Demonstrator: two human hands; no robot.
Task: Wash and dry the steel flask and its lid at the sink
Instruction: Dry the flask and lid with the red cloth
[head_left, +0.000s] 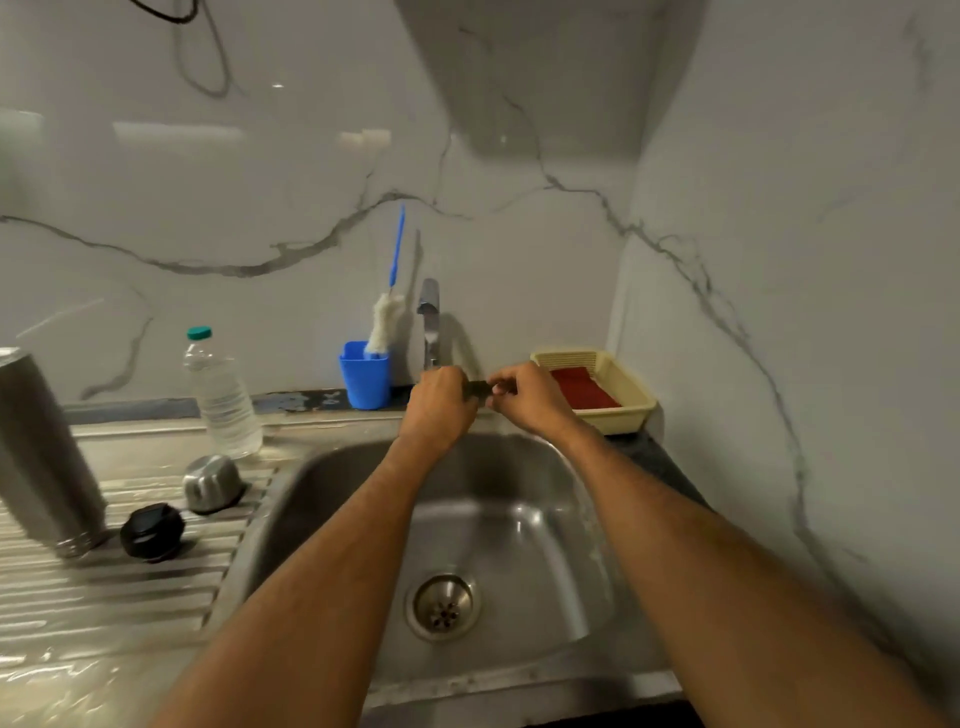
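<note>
So the steel flask (44, 452) stands upright at the far left edge of the surface, on the ribbed drainboard (130, 571). Just beside its base we've got the black inner lid (152, 531), and a bit further toward the back sits the steel cap (213, 483), mouth down, right at the drainboard's edge next to the sink (519, 519). None of the three is being touched.

Our hands are both up at the back rim of the sink, right under the tap (430, 322). The left hand (439, 402) and the right hand (524, 392) are close together, each with fingers curled onto a small dark thing (479, 388) held between them. It's too small and blurry for us to say what it is.

Behind the cap, a clear plastic bottle (221, 395) with a green top stands near the back edge. Along the back wall there's a blue cup (364, 374) with a bottle brush (387, 312) sticking out of it, just left of the tap. In the back right corner sits a cream basket (631, 397) holding a red cloth (582, 387). The sink basin looks wet, drain (442, 605) in the middle.
</note>
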